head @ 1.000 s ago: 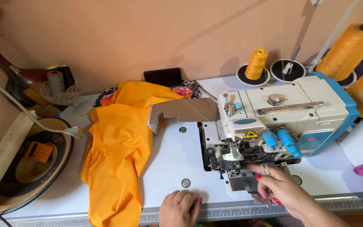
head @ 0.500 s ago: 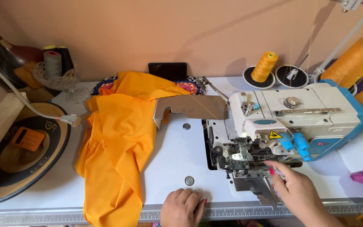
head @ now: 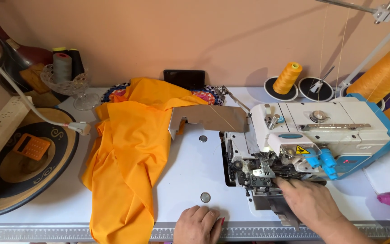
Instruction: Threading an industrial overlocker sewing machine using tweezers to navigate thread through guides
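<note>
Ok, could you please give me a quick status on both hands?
Right hand at the sewing machine presser foot. Left hand resting empty on table. Orange fabric lies aside.

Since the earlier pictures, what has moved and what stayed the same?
The right hand moved up from the table edge; its fingers now touch the sewing machine at the needle area. The left hand stayed flat on the table. The orange cloth did not move.

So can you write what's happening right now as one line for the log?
right hand: fingertips at overlock sewing machine needle area | left hand: flat on white table edge | orange fabric: heaped left, untouched
</note>
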